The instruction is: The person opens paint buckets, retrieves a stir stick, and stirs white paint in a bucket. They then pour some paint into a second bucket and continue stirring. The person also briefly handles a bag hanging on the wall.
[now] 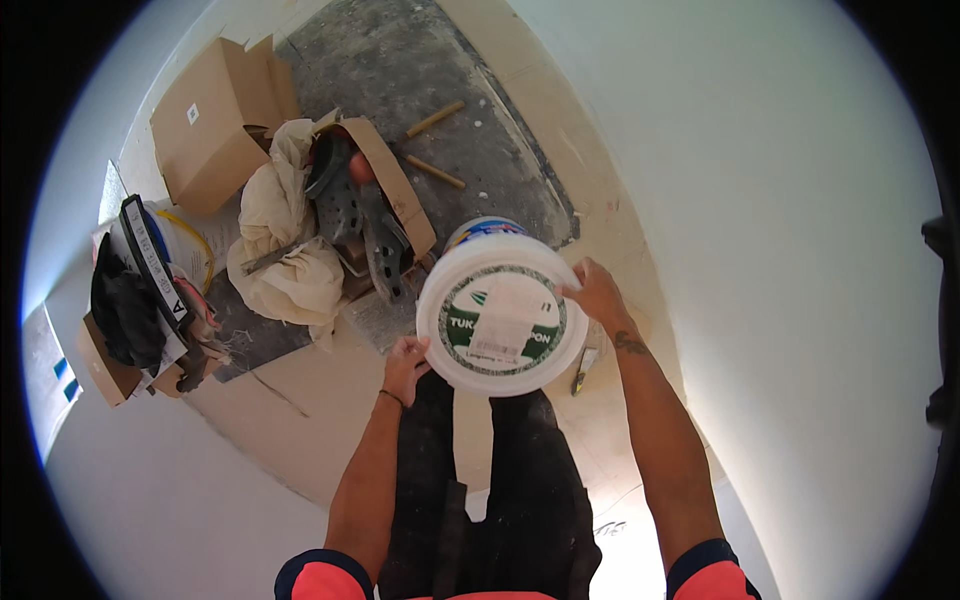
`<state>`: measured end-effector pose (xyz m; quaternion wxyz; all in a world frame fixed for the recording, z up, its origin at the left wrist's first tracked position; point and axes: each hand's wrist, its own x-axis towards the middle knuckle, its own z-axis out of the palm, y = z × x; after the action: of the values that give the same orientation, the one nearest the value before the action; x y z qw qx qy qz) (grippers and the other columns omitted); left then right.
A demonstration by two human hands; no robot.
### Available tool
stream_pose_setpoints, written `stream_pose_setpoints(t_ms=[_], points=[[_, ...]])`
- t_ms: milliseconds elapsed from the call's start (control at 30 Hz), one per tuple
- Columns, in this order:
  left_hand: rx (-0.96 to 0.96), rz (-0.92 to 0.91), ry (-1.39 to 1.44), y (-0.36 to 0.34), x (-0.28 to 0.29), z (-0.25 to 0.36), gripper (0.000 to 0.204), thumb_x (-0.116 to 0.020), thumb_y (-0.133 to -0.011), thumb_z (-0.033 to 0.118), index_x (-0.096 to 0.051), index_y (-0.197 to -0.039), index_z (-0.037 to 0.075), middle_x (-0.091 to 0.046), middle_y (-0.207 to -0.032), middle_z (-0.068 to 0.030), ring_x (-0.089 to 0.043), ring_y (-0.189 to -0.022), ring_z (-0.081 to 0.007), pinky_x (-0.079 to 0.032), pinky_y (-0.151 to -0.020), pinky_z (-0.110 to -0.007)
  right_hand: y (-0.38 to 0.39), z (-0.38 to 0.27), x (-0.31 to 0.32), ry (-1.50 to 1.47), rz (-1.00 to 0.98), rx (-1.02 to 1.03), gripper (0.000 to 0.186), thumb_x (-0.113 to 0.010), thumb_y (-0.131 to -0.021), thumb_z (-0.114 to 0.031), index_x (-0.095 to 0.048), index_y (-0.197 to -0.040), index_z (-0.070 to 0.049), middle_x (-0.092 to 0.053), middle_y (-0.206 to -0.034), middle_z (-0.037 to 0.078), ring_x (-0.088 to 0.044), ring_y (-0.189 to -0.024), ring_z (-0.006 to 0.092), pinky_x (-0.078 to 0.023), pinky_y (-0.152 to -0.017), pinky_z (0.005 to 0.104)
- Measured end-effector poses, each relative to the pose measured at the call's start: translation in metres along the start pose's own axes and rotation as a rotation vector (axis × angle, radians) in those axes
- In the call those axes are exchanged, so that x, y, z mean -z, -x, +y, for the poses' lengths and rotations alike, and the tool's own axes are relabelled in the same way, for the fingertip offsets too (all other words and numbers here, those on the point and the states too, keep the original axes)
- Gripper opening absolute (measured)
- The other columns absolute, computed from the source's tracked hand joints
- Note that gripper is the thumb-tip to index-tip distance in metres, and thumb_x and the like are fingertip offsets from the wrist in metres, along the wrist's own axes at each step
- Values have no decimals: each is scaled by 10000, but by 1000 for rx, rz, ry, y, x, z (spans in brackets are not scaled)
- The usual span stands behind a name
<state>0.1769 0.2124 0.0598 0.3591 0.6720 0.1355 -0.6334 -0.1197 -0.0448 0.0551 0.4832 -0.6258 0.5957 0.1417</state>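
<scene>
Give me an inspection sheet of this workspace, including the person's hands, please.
Surface: pale beige floor, partly under a dark grey sheet with pale specks.
Job's things: round white lid with a green-and-white label; a blue-and-white tub shows behind it. Whether the lid sits on it cannot be told.
Clutter: cardboard box, dark clogs, cream cloth, two sticks; yellow-and-black cutter-like tool near the right forearm.
Hands: left hand and right hand hold opposite sides of the lid's rim.
Cables: nothing seen for certain.
Surroundings: pale walls.

Left hand (pixel 404 371), right hand (pixel 597 291) apart
</scene>
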Motion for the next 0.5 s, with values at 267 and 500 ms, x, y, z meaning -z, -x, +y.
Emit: stream_pose_setpoints(t_ms=[267,500], points=[[-39,22,-358,-15,9,-4,438,-808,-830,218,-560,-1123,6,-641,-995,-88,-662,-898,-186,-563,-840,-331,-14,-92,-4,314,-2,214,633,-800,-773,-268,-550,-1286,6,-568,-1281,229,-536,-1211,358,-425,-1042,429],[-648,62,-694,-20,-30,58,630,-797,-774,310,-541,-1290,55,-556,-1256,-150,-539,-1193,-333,-459,-1002,-420,-55,-175,-23,524,-321,292,494,-815,-755,-281,-662,-1141,-13,-625,-1202,185,-592,-1128,335,-471,-962,413]])
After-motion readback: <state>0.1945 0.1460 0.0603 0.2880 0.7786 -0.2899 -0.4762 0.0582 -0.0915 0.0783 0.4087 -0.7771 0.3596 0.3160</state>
